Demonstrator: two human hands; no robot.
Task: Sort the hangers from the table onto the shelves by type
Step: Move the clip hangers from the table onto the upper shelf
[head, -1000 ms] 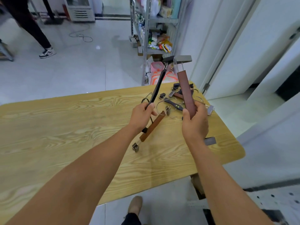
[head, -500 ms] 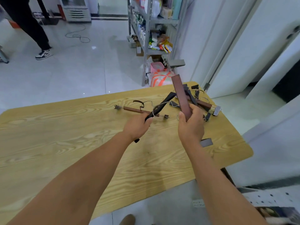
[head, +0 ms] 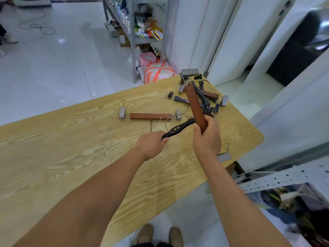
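My left hand (head: pixel 151 145) grips one end of a black hanger (head: pixel 179 128) with gold lettering, held low over the wooden table (head: pixel 71 148). My right hand (head: pixel 207 139) grips a brown wooden clip hanger (head: pixel 195 106) that points up and away, its metal clip (head: pixel 189 73) at the far end. A second brown clip hanger (head: pixel 150 116) lies flat on the table just beyond my left hand. A pile of several black and brown hangers (head: pixel 208 98) lies at the table's far right corner.
A metal shelf rack (head: pixel 135 24) with packets and bottles stands beyond the table, a pink bag (head: pixel 158 71) at its foot. A perforated metal shelf frame (head: pixel 284 179) is at lower right. A cable (head: pixel 41 28) lies on the white tiled floor.
The brown hanger that hung with the black one in my left hand now lies flat on the table. Both hands have come lower, and the view has turned right towards the near shelf frame.
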